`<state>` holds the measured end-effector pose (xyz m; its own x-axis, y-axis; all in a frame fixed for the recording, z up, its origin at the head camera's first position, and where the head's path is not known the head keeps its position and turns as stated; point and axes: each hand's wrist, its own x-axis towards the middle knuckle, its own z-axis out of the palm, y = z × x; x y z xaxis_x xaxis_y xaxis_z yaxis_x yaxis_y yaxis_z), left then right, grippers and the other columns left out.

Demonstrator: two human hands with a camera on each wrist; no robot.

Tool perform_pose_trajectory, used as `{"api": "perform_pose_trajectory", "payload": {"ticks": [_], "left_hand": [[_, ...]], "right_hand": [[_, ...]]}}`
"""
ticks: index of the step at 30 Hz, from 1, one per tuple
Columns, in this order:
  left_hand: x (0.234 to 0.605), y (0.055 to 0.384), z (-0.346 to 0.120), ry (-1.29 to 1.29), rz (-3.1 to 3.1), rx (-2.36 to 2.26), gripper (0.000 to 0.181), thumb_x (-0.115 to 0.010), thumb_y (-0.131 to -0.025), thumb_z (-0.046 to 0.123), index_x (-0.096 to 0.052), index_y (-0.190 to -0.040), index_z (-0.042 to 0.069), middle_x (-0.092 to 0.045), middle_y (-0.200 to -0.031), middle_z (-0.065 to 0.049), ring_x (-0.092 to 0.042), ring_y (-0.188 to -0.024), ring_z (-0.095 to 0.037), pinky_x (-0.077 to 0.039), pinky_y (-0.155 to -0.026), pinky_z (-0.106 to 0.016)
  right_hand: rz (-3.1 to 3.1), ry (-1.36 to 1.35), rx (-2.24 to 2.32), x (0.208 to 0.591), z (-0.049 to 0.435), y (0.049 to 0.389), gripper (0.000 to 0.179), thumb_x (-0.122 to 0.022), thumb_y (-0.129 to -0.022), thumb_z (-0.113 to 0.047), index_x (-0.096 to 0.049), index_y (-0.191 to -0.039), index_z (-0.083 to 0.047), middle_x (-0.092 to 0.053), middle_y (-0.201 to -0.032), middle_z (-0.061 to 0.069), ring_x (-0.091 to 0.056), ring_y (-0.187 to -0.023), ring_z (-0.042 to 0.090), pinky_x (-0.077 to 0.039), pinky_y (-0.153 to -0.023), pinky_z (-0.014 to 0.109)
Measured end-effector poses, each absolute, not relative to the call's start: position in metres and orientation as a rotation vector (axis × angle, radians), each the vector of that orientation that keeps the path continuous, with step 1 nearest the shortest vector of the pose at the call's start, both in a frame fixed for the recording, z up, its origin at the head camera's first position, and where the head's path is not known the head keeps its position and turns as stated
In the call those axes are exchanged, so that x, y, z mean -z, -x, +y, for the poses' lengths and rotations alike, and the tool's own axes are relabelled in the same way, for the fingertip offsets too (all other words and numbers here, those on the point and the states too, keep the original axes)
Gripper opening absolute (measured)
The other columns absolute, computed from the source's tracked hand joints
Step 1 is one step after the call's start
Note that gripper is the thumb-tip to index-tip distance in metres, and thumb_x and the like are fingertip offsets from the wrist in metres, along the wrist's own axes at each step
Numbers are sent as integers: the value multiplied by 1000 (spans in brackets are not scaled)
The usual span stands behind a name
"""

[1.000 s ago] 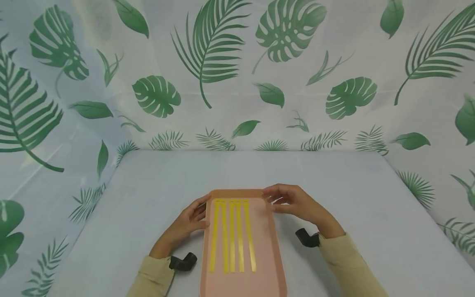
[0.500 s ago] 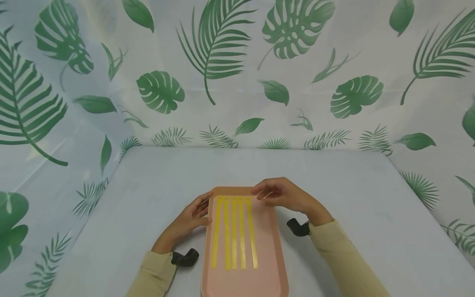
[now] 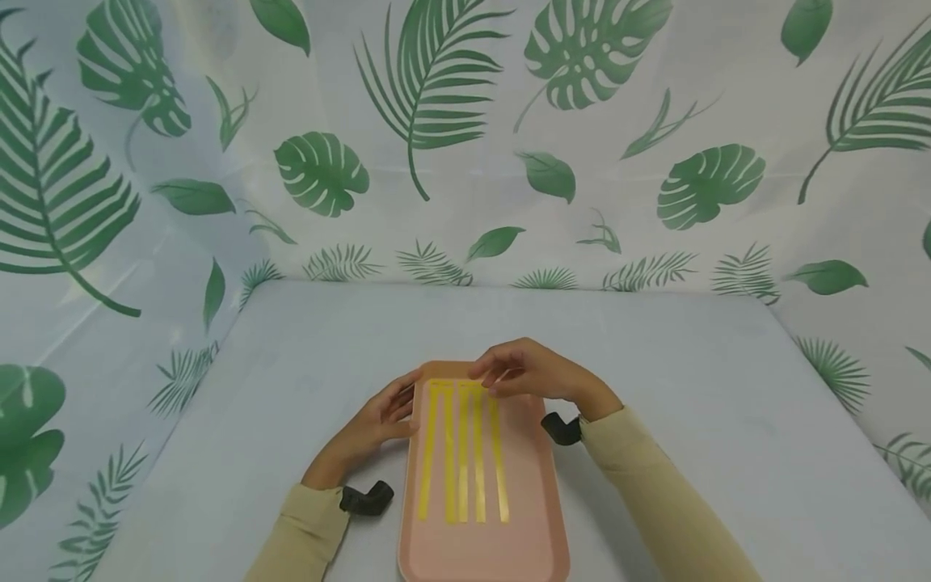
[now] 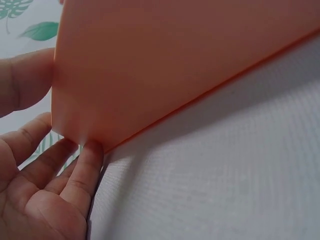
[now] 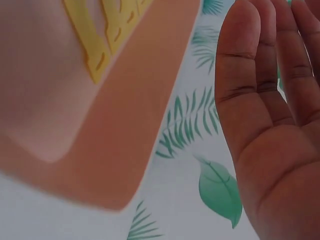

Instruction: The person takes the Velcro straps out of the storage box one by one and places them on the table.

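A pink tray (image 3: 480, 554) with a raised rim stands in front of me in the head view. Several long yellow strips (image 3: 463, 461) lie side by side in it, their wider, slotted ends (image 5: 97, 65) along the far side. My left hand (image 3: 374, 420) holds the tray's far left corner; in the left wrist view its thumb is at the rim and its fingertips touch the outer wall. Over the far rim hovers my right hand (image 3: 534, 372), fingers loosely bent and nothing between them, beside the strips' slotted ends.
A white-covered table (image 3: 655, 356) extends around the tray. Behind it and at both sides hangs a white cloth printed with green leaves (image 3: 545, 174). A black bent piece is fixed at each cuff (image 3: 367, 499).
My right hand has moved left from the tray's far right corner to above the strips' far ends. The left hand has stayed at the tray's corner. The head view has shifted slightly.
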<state>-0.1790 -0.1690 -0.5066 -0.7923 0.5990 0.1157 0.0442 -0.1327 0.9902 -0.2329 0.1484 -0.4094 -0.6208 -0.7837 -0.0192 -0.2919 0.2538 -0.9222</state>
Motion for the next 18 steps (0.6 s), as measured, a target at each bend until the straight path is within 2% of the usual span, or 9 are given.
{"api": "perform_pose_trajectory", "payload": {"ticks": [9,14,18], "left_hand": [[510,182,-170,-718,1835,-1921,89,-68,-105,3,-8,-170,-9,-11,-173,-39,-21,-159,-55,-43,-117,-23],[507,180,-169,-662,1822,-1931,86,-64,-105,-4,-7,-170,-9,-11,-174,-37,-20,-159,-56,-43,-116,-21],[508,180,-169,-653,1820,-1930,85,-62,-105,-6,-8,-170,-9,-12,-174,-37,-21,-159,-55,-44,-115,-21]], "right_hand": [[2015,1073,1225,416,124,246,26,-67,-101,7,-68,-126,15,-69,-131,32,-68,-116,49,-60,-97,34],[2032,1101,1198,421,112,251,24,-70,-100,5,-72,-124,10,-74,-128,23,-71,-112,38,-60,-96,34],[1999,1120,1196,426,102,256,23,-71,-100,6,-74,-122,9,-75,-126,21,-72,-107,35,-61,-94,35]]}}
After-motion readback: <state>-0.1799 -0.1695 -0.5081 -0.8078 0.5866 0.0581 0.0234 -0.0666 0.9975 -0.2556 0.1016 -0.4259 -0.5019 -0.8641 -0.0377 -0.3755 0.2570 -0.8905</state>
